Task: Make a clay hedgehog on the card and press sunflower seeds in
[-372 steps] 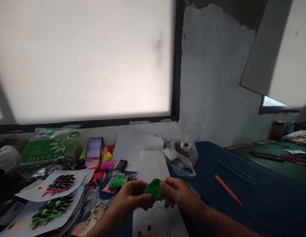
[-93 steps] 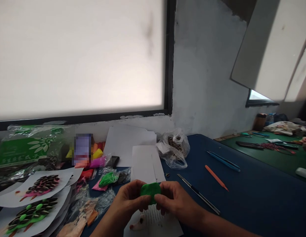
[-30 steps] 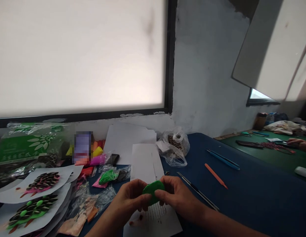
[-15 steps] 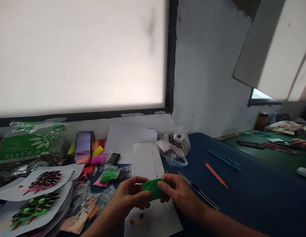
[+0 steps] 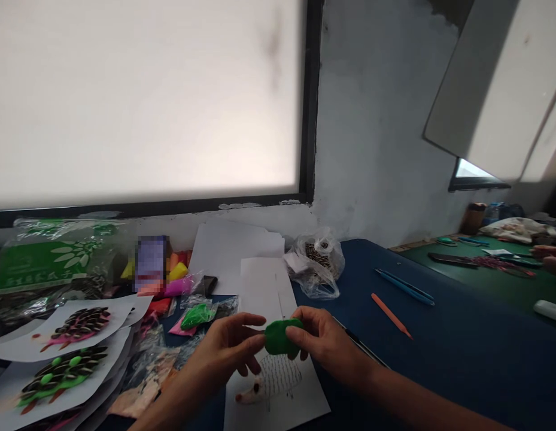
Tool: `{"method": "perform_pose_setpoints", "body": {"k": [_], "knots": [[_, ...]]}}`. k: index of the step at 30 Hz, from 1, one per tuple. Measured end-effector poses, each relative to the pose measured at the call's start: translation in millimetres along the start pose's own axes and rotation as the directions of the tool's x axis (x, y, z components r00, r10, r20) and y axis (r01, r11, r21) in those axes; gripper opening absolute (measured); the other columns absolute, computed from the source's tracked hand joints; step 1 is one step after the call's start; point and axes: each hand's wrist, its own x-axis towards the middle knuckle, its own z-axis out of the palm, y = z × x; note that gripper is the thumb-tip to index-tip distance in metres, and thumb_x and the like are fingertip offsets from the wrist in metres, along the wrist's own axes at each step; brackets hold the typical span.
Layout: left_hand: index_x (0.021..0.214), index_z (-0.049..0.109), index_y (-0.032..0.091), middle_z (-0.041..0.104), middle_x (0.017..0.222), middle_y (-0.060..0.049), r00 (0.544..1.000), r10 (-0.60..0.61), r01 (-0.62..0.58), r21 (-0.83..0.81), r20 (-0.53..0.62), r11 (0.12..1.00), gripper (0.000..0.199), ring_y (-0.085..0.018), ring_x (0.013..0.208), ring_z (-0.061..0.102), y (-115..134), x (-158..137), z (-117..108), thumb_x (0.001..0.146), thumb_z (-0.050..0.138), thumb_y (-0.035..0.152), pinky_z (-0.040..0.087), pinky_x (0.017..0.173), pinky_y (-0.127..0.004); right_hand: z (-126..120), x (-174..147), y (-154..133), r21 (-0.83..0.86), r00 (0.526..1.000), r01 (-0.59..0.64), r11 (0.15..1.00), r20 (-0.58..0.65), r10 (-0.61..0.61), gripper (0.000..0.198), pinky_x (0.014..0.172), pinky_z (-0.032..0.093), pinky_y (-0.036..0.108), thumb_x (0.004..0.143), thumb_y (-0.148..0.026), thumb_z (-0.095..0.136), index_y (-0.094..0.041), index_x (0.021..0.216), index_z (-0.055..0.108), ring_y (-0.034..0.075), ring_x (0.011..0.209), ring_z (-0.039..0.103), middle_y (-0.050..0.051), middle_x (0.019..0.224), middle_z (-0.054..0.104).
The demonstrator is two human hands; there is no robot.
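A flattened green piece of modelling clay (image 5: 278, 337) is pinched between the thumb and fingers of my right hand (image 5: 325, 341). My left hand (image 5: 235, 344) is at the clay's left edge, its thumb and fingers apart; I cannot tell if the thumb still touches it. Below both hands lies a white sheet (image 5: 300, 413) with a drawn hedgehog (image 5: 280, 378), its face made of pale clay with dark dots. To the left, finished hedgehog pictures of dark striped seeds on pink clay (image 5: 80, 326) and green clay (image 5: 57, 377) lie on stacked paper.
Bagged coloured clay (image 5: 199, 316) and a green seed bag (image 5: 39, 257) lie left. Behind are white sheets (image 5: 237, 251) and a plastic bag of seeds (image 5: 320, 257). Right are an orange tool (image 5: 391, 315), blue tweezers (image 5: 406, 287) and a metal tool (image 5: 362, 344). Another person's hand (image 5: 551, 257) shows far right.
My left hand has loosened from the clay and its fingers have spread. The clay stays in my right hand, turned slightly. The other person's hand has shifted a little.
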Motion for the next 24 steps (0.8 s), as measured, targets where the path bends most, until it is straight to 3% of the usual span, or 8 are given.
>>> {"method": "perform_pose_setpoints", "body": {"k": [5,9,13,18,24], "knots": [[0.093,0.066,0.015,0.068,0.081,-0.003,0.992,0.083,-0.063,0.19,-0.1,0.98,0.043,-0.017,0.063,0.06,-14,6,-16,0.062,0.065,0.046,0.045,0.058,-0.029,-4,2,-1,-0.057,0.998,-0.049,0.997,0.026,0.05,0.025,0.056,0.04,0.024,0.083,-0.039,0.063,-0.015,0.089,0.058,0.013,0.061,0.057,0.002,0.074,0.063],[0.086,0.066,0.017,0.069,0.084,-0.005,0.992,0.126,-0.115,0.284,-0.02,0.952,0.033,-0.024,0.081,0.063,-29,11,-21,0.06,0.054,0.031,0.047,0.071,-0.031,-1,2,6,-0.048,0.994,-0.072,0.996,0.075,0.075,0.019,0.062,0.045,0.027,0.081,-0.033,0.062,-0.015,0.081,0.057,0.015,0.066,0.058,0.004,0.074,0.063],[0.082,0.066,0.017,0.068,0.082,-0.004,0.991,0.128,-0.135,0.407,0.043,0.904,0.026,-0.024,0.082,0.064,-31,11,-20,0.062,0.051,0.025,0.046,0.071,-0.03,3,0,13,-0.12,0.995,-0.076,0.99,0.057,0.083,0.016,0.067,0.046,0.029,0.08,-0.031,0.061,-0.015,0.082,0.058,0.019,0.075,0.059,0.005,0.078,0.062],[0.091,0.066,0.017,0.061,0.08,0.0,0.991,0.101,-0.132,0.461,0.092,0.878,0.034,-0.019,0.074,0.059,-27,6,-21,0.062,0.049,0.016,0.04,0.062,-0.025,7,-2,16,-0.215,0.997,-0.054,0.975,0.044,0.065,0.014,0.065,0.044,0.027,0.083,-0.03,0.057,-0.016,0.082,0.057,0.019,0.074,0.056,0.003,0.077,0.059],[0.107,0.062,0.016,0.058,0.094,-0.004,0.989,0.045,-0.111,0.494,0.142,0.862,0.048,-0.021,0.085,0.056,-17,-6,-23,0.061,0.049,0.012,0.043,0.072,-0.028,7,-2,15,-0.325,0.999,-0.031,0.945,0.011,0.037,0.01,0.06,0.038,0.025,0.085,-0.027,0.055,-0.018,0.082,0.058,0.015,0.069,0.049,0.0,0.073,0.051]]}}
